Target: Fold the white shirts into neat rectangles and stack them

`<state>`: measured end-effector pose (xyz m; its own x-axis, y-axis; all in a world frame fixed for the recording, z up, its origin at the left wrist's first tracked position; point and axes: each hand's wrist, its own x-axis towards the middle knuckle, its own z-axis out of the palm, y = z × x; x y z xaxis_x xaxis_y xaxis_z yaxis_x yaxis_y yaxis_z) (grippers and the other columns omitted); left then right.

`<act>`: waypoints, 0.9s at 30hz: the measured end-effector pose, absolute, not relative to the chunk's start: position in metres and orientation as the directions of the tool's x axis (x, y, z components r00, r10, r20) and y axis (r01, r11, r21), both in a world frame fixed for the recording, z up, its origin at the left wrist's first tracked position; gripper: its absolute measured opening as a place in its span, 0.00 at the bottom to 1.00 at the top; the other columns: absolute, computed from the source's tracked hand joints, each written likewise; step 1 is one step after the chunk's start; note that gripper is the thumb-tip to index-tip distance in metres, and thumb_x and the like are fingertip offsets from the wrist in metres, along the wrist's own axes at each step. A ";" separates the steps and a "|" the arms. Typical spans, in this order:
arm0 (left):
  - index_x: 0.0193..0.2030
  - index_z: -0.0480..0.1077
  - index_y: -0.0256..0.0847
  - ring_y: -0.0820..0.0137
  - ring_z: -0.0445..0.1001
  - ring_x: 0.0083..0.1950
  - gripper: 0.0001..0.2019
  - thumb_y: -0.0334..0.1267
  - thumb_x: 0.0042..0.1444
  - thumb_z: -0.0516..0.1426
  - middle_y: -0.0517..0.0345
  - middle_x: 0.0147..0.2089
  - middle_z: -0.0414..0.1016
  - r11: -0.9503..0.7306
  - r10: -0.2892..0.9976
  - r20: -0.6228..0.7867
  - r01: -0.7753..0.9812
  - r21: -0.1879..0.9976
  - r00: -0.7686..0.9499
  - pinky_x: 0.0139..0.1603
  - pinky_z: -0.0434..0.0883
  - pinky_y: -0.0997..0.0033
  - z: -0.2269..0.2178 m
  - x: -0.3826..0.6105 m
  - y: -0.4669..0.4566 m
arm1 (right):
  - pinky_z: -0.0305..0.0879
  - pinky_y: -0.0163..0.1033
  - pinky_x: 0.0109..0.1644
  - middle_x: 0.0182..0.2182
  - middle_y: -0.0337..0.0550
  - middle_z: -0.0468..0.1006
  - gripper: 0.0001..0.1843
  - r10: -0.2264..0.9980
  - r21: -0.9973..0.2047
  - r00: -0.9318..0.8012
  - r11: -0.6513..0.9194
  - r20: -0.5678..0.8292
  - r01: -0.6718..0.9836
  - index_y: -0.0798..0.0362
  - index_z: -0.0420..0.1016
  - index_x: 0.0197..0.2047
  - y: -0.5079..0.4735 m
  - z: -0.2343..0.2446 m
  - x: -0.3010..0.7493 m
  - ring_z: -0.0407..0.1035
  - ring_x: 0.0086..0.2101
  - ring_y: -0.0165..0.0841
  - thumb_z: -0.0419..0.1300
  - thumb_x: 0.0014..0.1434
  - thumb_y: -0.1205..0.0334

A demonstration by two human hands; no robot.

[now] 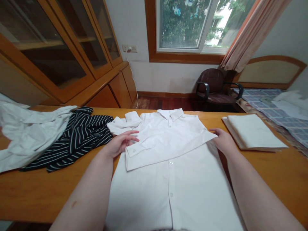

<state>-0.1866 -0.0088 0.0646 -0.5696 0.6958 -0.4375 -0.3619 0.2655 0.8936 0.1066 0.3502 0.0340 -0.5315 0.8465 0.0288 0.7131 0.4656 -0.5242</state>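
Observation:
A white button-up shirt (192,179) lies front up, its collar pointing away from me. One sleeve (166,149) is folded across the chest, with its cuff toward the left side. Beside that cuff, my left hand (121,143) has its fingers stretched out and apart, over the shirt's left edge. My right hand (223,141) pinches the folded corner of the sleeve at the shirt's right side; its lower fingers are partly hidden. The other sleeve (125,123) lies bunched by the left shoulder.
Left on the wooden table (72,192) are a black-and-white striped garment (84,134) and a crumpled white garment (31,128). A folded white stack (255,131) lies right. Beyond stand an office chair (214,85), a glass-door cabinet (84,72) and a bed (279,109).

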 end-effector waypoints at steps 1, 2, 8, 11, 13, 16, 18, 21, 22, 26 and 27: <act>0.48 0.72 0.37 0.75 0.66 0.23 0.25 0.41 0.41 0.61 0.50 0.34 0.77 0.310 0.695 -0.458 -0.345 0.886 -0.554 0.23 0.61 0.76 0.063 -0.186 -0.008 | 0.62 0.36 0.36 0.36 0.45 0.80 0.20 0.835 -0.501 -0.550 0.473 -0.008 0.725 0.52 0.77 0.43 0.351 0.033 0.107 0.72 0.36 0.38 0.60 0.47 0.55; 0.48 0.72 0.37 0.76 0.65 0.22 0.24 0.43 0.42 0.61 0.51 0.33 0.77 0.353 0.694 -0.466 -0.305 0.885 -0.548 0.23 0.60 0.77 0.060 -0.185 -0.007 | 0.62 0.36 0.37 0.36 0.45 0.80 0.18 0.825 -0.479 -0.565 0.483 -0.032 0.733 0.52 0.78 0.41 0.351 0.031 0.106 0.72 0.36 0.39 0.60 0.47 0.55; 0.44 0.75 0.39 0.67 0.73 0.35 0.27 0.38 0.31 0.67 0.51 0.40 0.76 0.396 0.652 -0.244 0.048 0.917 -0.717 0.35 0.69 0.71 0.045 -0.175 0.006 | 0.61 0.36 0.37 0.36 0.46 0.80 0.15 0.819 -0.449 -0.573 0.509 -0.009 0.734 0.52 0.77 0.38 0.352 0.031 0.107 0.72 0.36 0.39 0.58 0.50 0.55; 0.43 0.76 0.42 0.68 0.72 0.32 0.25 0.38 0.31 0.67 0.53 0.39 0.76 0.433 0.682 -0.238 0.119 0.894 -0.692 0.33 0.69 0.71 0.045 -0.172 0.007 | 0.60 0.34 0.34 0.33 0.45 0.80 0.15 0.792 -0.445 -0.609 0.530 -0.045 0.722 0.53 0.77 0.37 0.351 0.033 0.108 0.72 0.34 0.38 0.59 0.48 0.54; 0.42 0.77 0.43 0.69 0.71 0.31 0.23 0.38 0.33 0.66 0.57 0.34 0.75 0.449 0.701 -0.270 0.115 0.886 -0.660 0.31 0.68 0.73 0.049 -0.170 0.005 | 0.59 0.34 0.32 0.30 0.43 0.79 0.13 0.768 -0.431 -0.635 0.547 -0.082 0.718 0.53 0.76 0.35 0.350 0.034 0.107 0.72 0.33 0.37 0.60 0.48 0.54; 0.42 0.78 0.43 0.67 0.71 0.35 0.20 0.38 0.37 0.64 0.57 0.32 0.73 0.394 0.762 -0.279 0.077 0.916 -0.584 0.32 0.67 0.74 0.062 -0.169 -0.001 | 0.57 0.33 0.30 0.27 0.41 0.77 0.10 0.775 -0.411 -0.627 0.550 -0.073 0.727 0.52 0.74 0.30 0.348 0.035 0.107 0.70 0.30 0.36 0.58 0.48 0.55; 0.40 0.78 0.43 0.66 0.71 0.36 0.18 0.37 0.37 0.62 0.56 0.33 0.73 0.348 0.801 -0.266 0.055 0.936 -0.536 0.32 0.66 0.73 0.072 -0.173 -0.005 | 0.56 0.33 0.29 0.26 0.40 0.77 0.08 0.787 -0.411 -0.614 0.544 -0.051 0.732 0.52 0.72 0.29 0.348 0.035 0.106 0.69 0.29 0.34 0.58 0.47 0.57; 0.30 0.79 0.43 0.66 0.70 0.31 0.11 0.35 0.35 0.60 0.57 0.29 0.73 0.337 0.815 -0.261 0.058 0.940 -0.517 0.28 0.65 0.72 0.079 -0.180 -0.012 | 0.56 0.33 0.29 0.27 0.40 0.77 0.06 0.791 -0.427 -0.610 0.536 -0.050 0.729 0.52 0.71 0.29 0.347 0.034 0.106 0.67 0.27 0.33 0.58 0.46 0.59; 0.26 0.78 0.43 0.66 0.69 0.28 0.08 0.34 0.34 0.60 0.58 0.26 0.72 0.342 0.811 -0.259 0.065 0.938 -0.524 0.27 0.64 0.72 0.080 -0.181 -0.014 | 0.56 0.33 0.29 0.27 0.40 0.77 0.07 0.787 -0.436 -0.615 0.535 -0.054 0.723 0.52 0.70 0.29 0.347 0.034 0.106 0.67 0.27 0.33 0.58 0.46 0.59; 0.20 0.74 0.42 0.71 0.61 0.21 0.04 0.39 0.39 0.60 0.60 0.18 0.64 0.482 0.798 -0.420 0.041 0.875 -0.432 0.20 0.56 0.74 0.079 -0.174 -0.016 | 0.58 0.34 0.32 0.30 0.40 0.78 0.09 0.764 -0.459 -0.642 0.548 -0.065 0.699 0.51 0.71 0.31 0.346 0.035 0.105 0.68 0.29 0.33 0.59 0.46 0.57; 0.21 0.75 0.42 0.72 0.58 0.20 0.06 0.41 0.41 0.60 0.61 0.18 0.63 0.537 0.794 -0.494 0.027 0.843 -0.353 0.19 0.54 0.74 0.079 -0.170 -0.016 | 0.58 0.35 0.32 0.30 0.40 0.77 0.09 0.757 -0.460 -0.649 0.554 -0.068 0.694 0.51 0.71 0.30 0.345 0.035 0.104 0.68 0.29 0.33 0.59 0.46 0.56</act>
